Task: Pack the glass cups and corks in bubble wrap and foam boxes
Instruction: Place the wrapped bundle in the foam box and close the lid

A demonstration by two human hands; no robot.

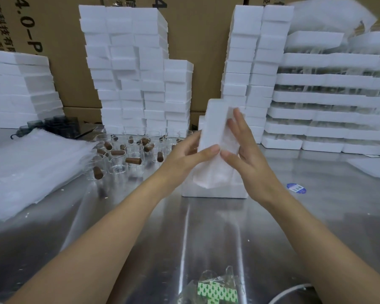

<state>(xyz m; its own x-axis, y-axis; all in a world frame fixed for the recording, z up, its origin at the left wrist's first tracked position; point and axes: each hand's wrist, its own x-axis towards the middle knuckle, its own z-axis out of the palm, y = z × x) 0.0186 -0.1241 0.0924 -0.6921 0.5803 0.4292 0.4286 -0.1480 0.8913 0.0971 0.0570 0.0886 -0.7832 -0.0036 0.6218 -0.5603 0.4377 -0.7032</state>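
Note:
A white foam box piece (pixel 214 126) stands tilted above a foam box base (pixel 213 190) on the steel table. My left hand (pixel 188 153) grips the piece's left side, thumb across its front. My right hand (pixel 248 154) presses flat against its right side with straight fingers. Something wrapped in bubble wrap (pixel 208 176) sits in the base, partly hidden by my hands. Several glass cups (pixel 117 163) with brown corks (pixel 133 160) in and around them stand to the left of the hands.
A pile of bubble wrap bags (pixel 31 163) lies at the left. Tall stacks of foam boxes (pixel 136 71) and stacked foam trays (pixel 329 102) line the back before cardboard cartons. A blue sticker (pixel 296 188) lies at the right and a plastic bag with green-printed labels (pixel 217 290) at the near edge.

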